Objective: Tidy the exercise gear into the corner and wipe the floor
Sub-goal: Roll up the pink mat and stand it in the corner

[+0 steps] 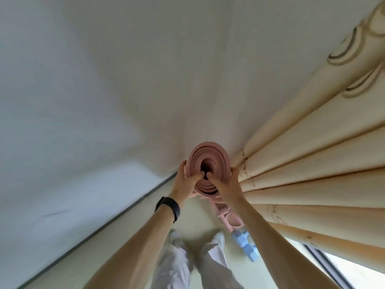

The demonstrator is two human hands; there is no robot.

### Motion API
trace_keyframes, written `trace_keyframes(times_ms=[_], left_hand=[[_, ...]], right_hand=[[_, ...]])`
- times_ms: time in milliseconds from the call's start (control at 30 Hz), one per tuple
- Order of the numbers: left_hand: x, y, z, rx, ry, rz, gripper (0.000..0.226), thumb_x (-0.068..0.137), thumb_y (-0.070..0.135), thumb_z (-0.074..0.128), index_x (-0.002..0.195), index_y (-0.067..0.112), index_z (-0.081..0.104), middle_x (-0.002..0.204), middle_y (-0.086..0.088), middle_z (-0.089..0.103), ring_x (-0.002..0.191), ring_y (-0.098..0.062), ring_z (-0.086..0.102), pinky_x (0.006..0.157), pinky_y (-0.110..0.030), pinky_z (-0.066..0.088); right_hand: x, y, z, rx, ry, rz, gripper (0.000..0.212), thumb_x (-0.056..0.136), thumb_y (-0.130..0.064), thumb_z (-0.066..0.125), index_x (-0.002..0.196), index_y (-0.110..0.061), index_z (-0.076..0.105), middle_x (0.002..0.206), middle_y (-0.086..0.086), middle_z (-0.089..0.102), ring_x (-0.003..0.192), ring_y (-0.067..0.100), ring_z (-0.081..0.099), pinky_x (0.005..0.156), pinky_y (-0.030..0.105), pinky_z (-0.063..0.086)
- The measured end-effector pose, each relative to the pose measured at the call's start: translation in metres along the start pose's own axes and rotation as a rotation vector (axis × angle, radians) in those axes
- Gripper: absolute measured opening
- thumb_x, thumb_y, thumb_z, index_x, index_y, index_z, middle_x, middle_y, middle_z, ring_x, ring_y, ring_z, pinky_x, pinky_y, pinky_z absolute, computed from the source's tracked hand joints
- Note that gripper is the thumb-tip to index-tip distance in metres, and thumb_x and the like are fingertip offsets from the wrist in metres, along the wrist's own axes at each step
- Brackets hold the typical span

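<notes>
A rolled pink exercise mat (205, 155) stands upright on its end in the corner, seen from above as a spiral. My left hand (186, 179) grips its left side, thumb hooked over the top edge into the roll. My right hand (226, 183) grips the right side, thumb also curled into the centre. On the floor behind the mat lies a pink pull-rope exerciser (226, 217). Two light blue dumbbells (245, 245) lie beside it.
A white wall (104, 80) fills the left and centre, with a dark skirting line (125, 209) at its foot. Beige pleated curtains (312, 163) hang on the right, above a window sill (341, 272). My feet in white shoes (195, 238) stand on the pale floor.
</notes>
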State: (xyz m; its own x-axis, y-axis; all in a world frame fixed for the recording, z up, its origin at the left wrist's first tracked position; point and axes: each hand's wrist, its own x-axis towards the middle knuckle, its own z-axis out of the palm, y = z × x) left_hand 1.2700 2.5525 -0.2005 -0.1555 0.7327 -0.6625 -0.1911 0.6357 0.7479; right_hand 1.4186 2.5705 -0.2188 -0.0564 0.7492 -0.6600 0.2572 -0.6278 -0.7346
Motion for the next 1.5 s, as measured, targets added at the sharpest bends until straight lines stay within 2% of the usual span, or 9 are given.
trace_keyframes(times_ms=[200,367,533,633,700,800,1233,1367,1500], left_hand=[[0.075,-0.039,-0.004,-0.077,0.039,-0.044,0.045,0.09,0.008,0.063,0.129,0.029,0.055,0.118,-0.007,0.07,0.1,-0.023,0.072,0.078,-0.039,0.062],[0.172,-0.083,-0.009,0.3,0.013,-0.011,0.086,0.084,0.048,0.07,0.152,0.047,0.018,0.144,0.009,0.051,0.132,-0.019,0.05,0.107,-0.049,0.046],[0.229,-0.098,-0.021,0.328,0.088,-0.029,0.081,0.089,0.06,0.056,0.153,0.047,0.009,0.149,0.003,0.044,0.124,-0.03,0.056,0.089,-0.049,0.058],[0.249,-0.093,-0.021,0.283,0.105,0.035,0.07,0.089,0.054,0.058,0.15,0.044,0.024,0.131,0.007,0.056,0.113,-0.026,0.061,0.082,-0.048,0.061],[0.253,-0.087,-0.014,0.272,0.106,0.041,0.062,0.09,0.044,0.061,0.144,0.04,0.033,0.114,0.012,0.06,0.11,-0.025,0.063,0.084,-0.048,0.06],[0.26,-0.074,-0.001,0.273,0.111,0.056,0.057,0.089,0.035,0.061,0.14,0.037,0.036,0.1,0.02,0.059,0.097,-0.018,0.066,0.085,-0.048,0.059],[0.268,-0.087,0.004,0.196,0.147,0.157,0.065,0.09,0.054,0.061,0.146,0.043,0.031,0.138,0.002,0.056,0.118,-0.026,0.062,0.088,-0.049,0.058],[0.268,-0.074,0.002,0.47,0.074,0.176,0.077,0.093,0.061,0.053,0.155,0.042,0.012,0.148,-0.004,0.047,0.134,-0.026,0.047,0.107,-0.044,0.043],[0.262,-0.066,-0.005,0.998,0.074,0.519,0.074,0.099,0.057,0.042,0.159,0.034,0.005,0.167,0.0,0.011,0.15,-0.027,0.02,0.117,-0.05,0.03]], right_hand=[[0.076,0.028,0.016,-0.142,0.041,-0.038,0.09,0.066,-0.057,0.074,0.137,-0.038,0.023,0.121,0.0,0.061,0.101,0.023,0.067,0.085,0.046,0.059],[0.161,0.069,0.02,-0.237,0.027,-0.076,0.089,0.077,-0.056,0.077,0.143,-0.03,0.022,0.123,-0.005,0.057,0.1,0.008,0.062,0.077,0.02,0.052],[0.206,0.085,0.032,-0.382,-0.058,-0.14,0.068,0.088,-0.064,0.059,0.142,-0.029,0.036,0.133,-0.016,0.054,0.119,0.003,0.054,0.098,0.016,0.044],[0.211,0.083,0.036,-0.383,-0.061,-0.096,0.045,0.1,-0.054,0.044,0.138,-0.03,0.041,0.115,-0.022,0.049,0.107,0.002,0.053,0.07,0.001,0.036],[0.212,0.082,0.039,-0.381,0.012,-0.021,0.035,0.099,-0.059,0.041,0.121,-0.033,0.047,0.1,-0.026,0.054,0.092,-0.001,0.055,0.06,0.001,0.035],[0.224,0.075,0.041,-0.396,0.083,-0.068,0.069,0.084,-0.084,0.037,0.114,-0.025,0.06,0.095,-0.01,0.073,0.09,0.009,0.066,0.062,0.009,0.041],[0.224,0.07,0.031,-0.39,0.161,-0.231,0.055,0.093,-0.057,0.054,0.139,-0.027,0.045,0.133,-0.009,0.062,0.12,0.012,0.06,0.098,0.036,0.052],[0.229,0.06,0.025,-0.503,0.172,-0.25,0.059,0.096,-0.044,0.055,0.143,-0.016,0.035,0.136,0.005,0.055,0.119,0.026,0.057,0.087,0.032,0.047],[0.222,0.056,0.018,-0.664,0.166,-0.241,0.084,0.1,-0.046,0.05,0.158,-0.01,0.001,0.159,0.015,0.03,0.138,0.029,0.043,0.104,0.035,0.041]])
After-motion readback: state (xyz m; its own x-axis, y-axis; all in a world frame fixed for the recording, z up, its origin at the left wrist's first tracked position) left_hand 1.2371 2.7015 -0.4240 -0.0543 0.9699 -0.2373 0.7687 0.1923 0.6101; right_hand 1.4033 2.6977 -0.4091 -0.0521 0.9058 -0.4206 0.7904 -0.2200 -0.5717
